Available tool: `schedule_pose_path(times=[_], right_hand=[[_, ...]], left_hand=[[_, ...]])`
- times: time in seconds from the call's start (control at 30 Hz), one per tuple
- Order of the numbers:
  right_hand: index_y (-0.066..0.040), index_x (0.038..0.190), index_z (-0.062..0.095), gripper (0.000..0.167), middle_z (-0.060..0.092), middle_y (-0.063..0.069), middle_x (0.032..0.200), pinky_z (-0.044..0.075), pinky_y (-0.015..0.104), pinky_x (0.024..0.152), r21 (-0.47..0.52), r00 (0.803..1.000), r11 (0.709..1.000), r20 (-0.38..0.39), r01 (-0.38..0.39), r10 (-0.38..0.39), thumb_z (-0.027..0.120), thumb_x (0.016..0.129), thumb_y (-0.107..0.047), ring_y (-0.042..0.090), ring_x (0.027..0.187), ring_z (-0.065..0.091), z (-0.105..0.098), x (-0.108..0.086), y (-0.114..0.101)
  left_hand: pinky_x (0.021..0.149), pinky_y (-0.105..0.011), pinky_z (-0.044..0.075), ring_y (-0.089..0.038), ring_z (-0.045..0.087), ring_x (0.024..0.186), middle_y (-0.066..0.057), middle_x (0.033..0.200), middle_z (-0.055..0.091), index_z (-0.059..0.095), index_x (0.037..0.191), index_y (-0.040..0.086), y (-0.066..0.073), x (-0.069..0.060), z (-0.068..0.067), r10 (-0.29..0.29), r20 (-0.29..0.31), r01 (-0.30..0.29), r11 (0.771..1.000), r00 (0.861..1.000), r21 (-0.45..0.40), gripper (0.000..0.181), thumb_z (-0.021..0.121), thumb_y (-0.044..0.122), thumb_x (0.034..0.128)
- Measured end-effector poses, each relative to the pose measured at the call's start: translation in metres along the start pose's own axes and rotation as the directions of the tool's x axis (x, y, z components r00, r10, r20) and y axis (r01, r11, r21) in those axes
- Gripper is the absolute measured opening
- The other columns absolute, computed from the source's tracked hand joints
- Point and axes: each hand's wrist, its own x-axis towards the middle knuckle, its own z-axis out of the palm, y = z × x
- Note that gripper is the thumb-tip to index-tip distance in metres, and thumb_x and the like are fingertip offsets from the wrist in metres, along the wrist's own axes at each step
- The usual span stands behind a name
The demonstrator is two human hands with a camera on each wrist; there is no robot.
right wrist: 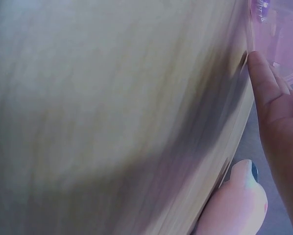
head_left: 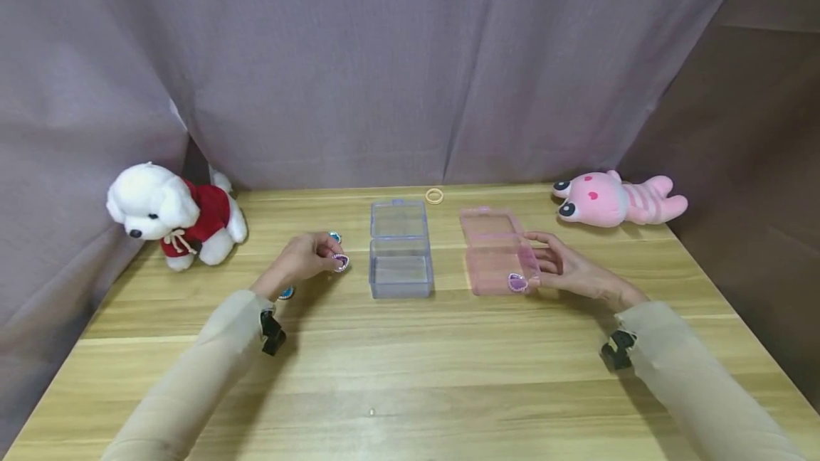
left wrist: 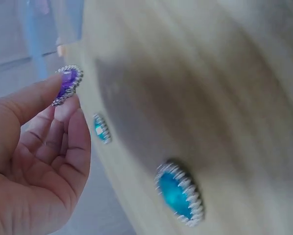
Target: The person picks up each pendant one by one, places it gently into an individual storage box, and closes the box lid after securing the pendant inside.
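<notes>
The left hand pinches a purple gem between thumb and fingers, above the desk and to the left of the clear box. The right hand lies well apart from it, fingers extended against the right wall of the pink box; whether the thumb and fingers clamp that wall cannot be told. The pinch at the gem's edge probably keeps its face exposed and its small body under control; the right-hand contact probably steadies the light pink box. Both boxes stand between the hands with lids laid back on the side away from the person, which leaves their compartments accessible from above. A second purple gem shows at the pink box's near right corner, beside the right thumb, and appears to be inside. One blue gem lies just beyond the left fingers; another blue gem lies beside the left wrist. The held gem is translucent violet, glossy, with a flat bright facet and a silvery beaded border; the left wrist view shows it tilted edge-on. The blue gems carry the same type of border.
</notes>
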Motion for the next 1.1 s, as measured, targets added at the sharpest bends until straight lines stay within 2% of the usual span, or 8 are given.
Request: schedule_pose_path(times=[0.2, 0.33, 0.43, 0.5, 0.7, 0.83, 0.93, 1.1], right_hand=[[0.000, 0.145, 0.011, 0.077, 0.026, 0.035, 0.145, 0.039, 0.010, 0.093, -0.005, 1.000, 1.000, 0.001, 0.013, -0.013, 0.062, 0.087, -0.001, 0.050, 0.132, 0.025, -0.001, -0.001, 0.002], [0.000, 0.145, 0.011, 0.077, 0.026, 0.035, 0.145, 0.040, 0.010, 0.093, -0.001, 1.000, 1.000, 0.003, 0.012, -0.012, 0.062, 0.087, -0.001, 0.050, 0.132, 0.025, -0.001, -0.001, 0.002], [0.000, 0.145, 0.011, 0.077, 0.025, 0.035, 0.146, 0.039, 0.010, 0.093, -0.002, 1.000, 1.000, 0.004, 0.007, -0.007, 0.062, 0.088, -0.002, 0.050, 0.133, 0.025, -0.001, -0.001, 0.002], [-0.001, 0.145, 0.011, 0.076, 0.024, 0.035, 0.146, 0.039, 0.010, 0.093, -0.001, 1.000, 1.000, 0.007, 0.004, -0.004, 0.062, 0.088, -0.003, 0.050, 0.133, 0.024, -0.001, -0.001, 0.002], [-0.001, 0.145, 0.010, 0.076, 0.023, 0.036, 0.146, 0.038, 0.009, 0.093, 0.000, 1.000, 1.000, 0.017, 0.010, -0.010, 0.061, 0.089, -0.002, 0.050, 0.134, 0.023, -0.001, -0.002, 0.001], [-0.001, 0.145, 0.010, 0.075, 0.023, 0.036, 0.146, 0.039, 0.009, 0.093, 0.006, 1.000, 1.000, 0.014, 0.018, -0.018, 0.060, 0.089, -0.001, 0.050, 0.133, 0.023, -0.002, -0.003, 0.001], [-0.001, 0.145, 0.010, 0.076, 0.024, 0.036, 0.146, 0.039, 0.010, 0.094, 0.015, 1.000, 1.000, 0.010, 0.018, -0.018, 0.061, 0.089, -0.002, 0.049, 0.133, 0.024, -0.002, -0.003, 0.002], [-0.001, 0.145, 0.010, 0.077, 0.026, 0.036, 0.145, 0.040, 0.012, 0.095, 0.030, 1.000, 0.999, 0.017, 0.025, -0.025, 0.062, 0.088, -0.001, 0.049, 0.132, 0.027, 0.000, -0.003, 0.001]], left_hand=[[0.076, -0.032, 0.052, -0.017, 0.057, 0.083, -0.011, 0.096, 0.063, 0.060, 0.121, 0.005, 0.015, -0.002, -0.017, -0.002, -0.049, -0.005, 0.991, 0.999, -0.136, 0.036, 0.066, 0.014, 0.0874], [0.074, -0.026, 0.055, -0.012, 0.059, 0.081, -0.012, 0.097, 0.062, 0.059, 0.125, 0.004, 0.033, 0.001, -0.020, 0.036, -0.062, -0.050, 0.967, 0.997, -0.251, 0.035, 0.062, 0.016, 0.0913], [0.070, -0.019, 0.054, -0.007, 0.061, 0.077, -0.009, 0.094, 0.062, 0.058, 0.124, 0.002, 0.049, 0.006, -0.017, 0.050, -0.061, -0.068, 0.936, 0.997, -0.345, 0.034, 0.061, 0.014, 0.0920], [0.070, -0.019, 0.055, -0.006, 0.063, 0.075, -0.006, 0.092, 0.059, 0.056, 0.124, -0.001, 0.062, 0.009, -0.012, 0.049, -0.059, -0.070, 0.905, 0.997, -0.419, 0.035, 0.061, 0.012, 0.0918], [0.065, -0.017, 0.056, -0.005, 0.065, 0.068, -0.002, 0.086, 0.062, 0.051, 0.122, -0.005, 0.101, 0.020, 0.012, 0.078, -0.034, -0.082, 0.765, 0.996, -0.639, 0.034, 0.060, 0.002, 0.0904], [0.063, -0.017, 0.055, -0.005, 0.065, 0.067, -0.002, 0.084, 0.067, 0.055, 0.119, -0.002, 0.126, 0.029, 0.037, 0.069, 0.006, -0.047, 0.725, 0.998, -0.687, 0.031, 0.062, 0.004, 0.0892], [0.061, -0.016, 0.054, -0.005, 0.065, 0.066, -0.008, 0.089, 0.069, 0.057, 0.115, 0.000, 0.142, 0.036, 0.060, 0.054, 0.045, -0.004, 0.687, 0.998, -0.727, 0.028, 0.063, 0.003, 0.0882], [0.062, -0.016, 0.055, -0.006, 0.065, 0.063, -0.024, 0.107, 0.066, 0.054, 0.114, -0.003, 0.159, 0.045, 0.097, 0.054, 0.104, 0.052, 0.591, 0.993, -0.805, 0.027, 0.061, -0.001, 0.0882]])
